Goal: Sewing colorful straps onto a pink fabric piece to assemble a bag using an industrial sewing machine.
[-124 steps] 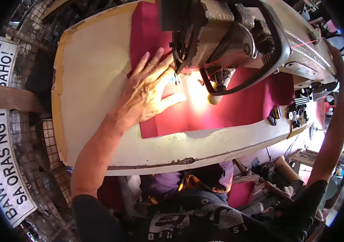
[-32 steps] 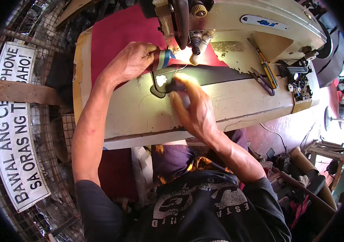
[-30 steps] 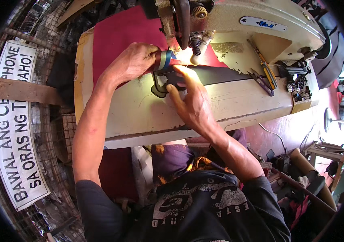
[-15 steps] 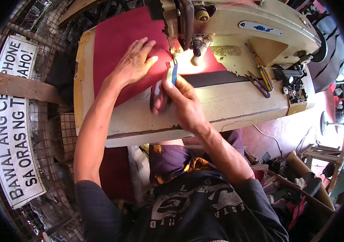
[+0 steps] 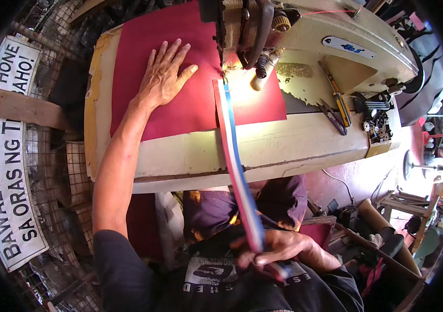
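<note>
My left hand [image 5: 165, 78] lies flat with fingers spread on a sheet of dark red material [image 5: 133, 106], on the sewing machine's bed. From under the presser foot of the sewing machine [image 5: 320, 26], a blue, white and red striped ribbon [image 5: 232, 151] runs down over the table edge toward my body. Low in front of my shirt, my right hand [image 5: 278, 247] is closed around the ribbon's lower part, slightly blurred. The ribbon's upper end lies on the red sheet by the needle; the needle itself is hard to make out in the bright lamp light.
To the right on the machine table [image 5: 190, 151] lie thread snips [image 5: 332, 117] and a yellow-handled screwdriver [image 5: 342, 106]. A small holder of metal bobbins [image 5: 377, 127] sits at the right corner. Wire mesh with a white sign [image 5: 11, 156] stands on the left.
My right hand has moved from beside the presser foot down toward my body, drawing the ribbon out long. My left hand stays flat on the red sheet, fingers more spread.
</note>
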Demonstrator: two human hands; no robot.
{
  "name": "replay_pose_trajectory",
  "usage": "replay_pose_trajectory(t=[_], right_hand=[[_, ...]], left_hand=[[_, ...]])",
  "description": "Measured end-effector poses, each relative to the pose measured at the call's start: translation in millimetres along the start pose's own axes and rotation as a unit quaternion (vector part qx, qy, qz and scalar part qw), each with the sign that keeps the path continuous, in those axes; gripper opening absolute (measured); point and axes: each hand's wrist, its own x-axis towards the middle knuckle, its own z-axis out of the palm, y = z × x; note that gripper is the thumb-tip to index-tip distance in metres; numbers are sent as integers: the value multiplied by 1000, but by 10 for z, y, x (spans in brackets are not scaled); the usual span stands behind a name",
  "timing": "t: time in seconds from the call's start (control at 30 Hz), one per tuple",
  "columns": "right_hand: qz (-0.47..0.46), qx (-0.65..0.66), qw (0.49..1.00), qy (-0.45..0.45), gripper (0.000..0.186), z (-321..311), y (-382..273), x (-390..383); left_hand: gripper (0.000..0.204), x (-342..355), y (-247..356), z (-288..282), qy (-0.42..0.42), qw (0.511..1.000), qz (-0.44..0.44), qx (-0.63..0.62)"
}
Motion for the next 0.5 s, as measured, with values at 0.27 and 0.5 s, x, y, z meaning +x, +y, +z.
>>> replay_pose_trajectory(t=[0.27,0.5], right_hand=[[-214,-625,588,466,35,-481,-919,100],[-294,-771,471,312,33,-1493,-1538,936]], left_hand=[[38,-240,527,-281,108,977,111,-147],[42,-356,812,-278,115,961,141,-210]])
